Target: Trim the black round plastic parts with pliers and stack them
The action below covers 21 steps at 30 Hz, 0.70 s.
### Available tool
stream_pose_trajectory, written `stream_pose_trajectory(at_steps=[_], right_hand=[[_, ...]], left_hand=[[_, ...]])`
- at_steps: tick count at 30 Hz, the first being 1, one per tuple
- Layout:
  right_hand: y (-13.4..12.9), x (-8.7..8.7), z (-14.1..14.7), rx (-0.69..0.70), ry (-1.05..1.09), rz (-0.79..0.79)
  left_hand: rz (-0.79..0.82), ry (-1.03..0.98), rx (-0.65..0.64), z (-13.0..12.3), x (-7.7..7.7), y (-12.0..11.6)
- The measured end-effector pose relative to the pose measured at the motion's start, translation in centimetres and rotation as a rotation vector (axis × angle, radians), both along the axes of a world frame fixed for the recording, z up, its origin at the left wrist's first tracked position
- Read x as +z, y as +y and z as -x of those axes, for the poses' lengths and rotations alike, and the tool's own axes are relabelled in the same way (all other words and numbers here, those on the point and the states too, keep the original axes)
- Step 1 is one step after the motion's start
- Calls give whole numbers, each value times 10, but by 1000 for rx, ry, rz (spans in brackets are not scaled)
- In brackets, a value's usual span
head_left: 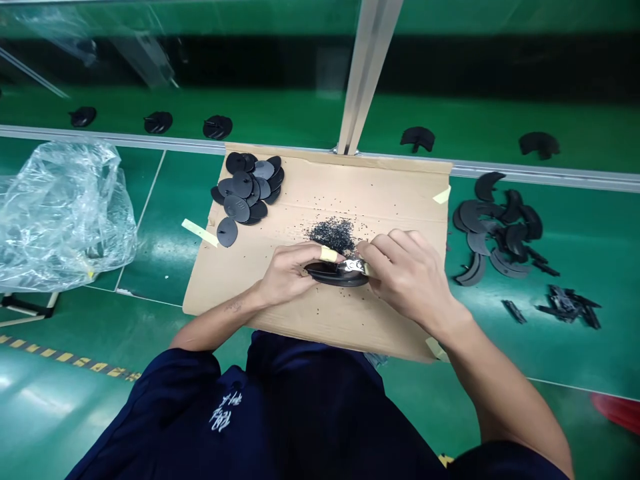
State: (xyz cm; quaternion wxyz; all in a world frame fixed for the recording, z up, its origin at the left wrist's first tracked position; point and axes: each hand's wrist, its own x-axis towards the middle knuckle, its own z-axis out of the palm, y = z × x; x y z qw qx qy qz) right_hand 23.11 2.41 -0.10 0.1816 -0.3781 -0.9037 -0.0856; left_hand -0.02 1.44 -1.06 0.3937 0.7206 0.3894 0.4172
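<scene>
Left hand (287, 270) closed on a black disc (337, 279), gripped at its side, its rim tipped towards the camera; just above the cardboard or resting on it, that cannot be told. By the right hand (407, 273), fingers curled, a small shiny piece (354, 265) is pinched against the disc, its exact kind too small to be made out. And here is the risk: if too much force is put through that pinch, the disc could be scratched, or a slip could be sent towards the left fingertips, one finger being wrapped in yellow tape (329, 254). Black crumbs (333, 235) are heaped right beside; by a careless sweep they could be scattered or pressed into the disc's face. Now the textures: matte, thin, round discs (237, 209) are overlapped on smooth tan cardboard (390, 207), curved crescents (471, 217) are piled on the glossy green tabletop (565, 360), and crinkled clear plastic (60, 213) is bunched at far left.
</scene>
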Motion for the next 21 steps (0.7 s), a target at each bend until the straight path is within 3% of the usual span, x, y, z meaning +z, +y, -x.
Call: stream_pose_trajectory(at_steps=[6, 15, 21], right_hand=[[-4, 5, 0, -18, 19, 106], [-9, 3, 2, -16, -18, 19], [-2, -17, -2, -8, 117, 290]], left_hand=[[74, -38, 26, -1, 0, -2], [-44, -24, -20, 2, 1, -5], [-44, -9, -12, 3, -2, -5]])
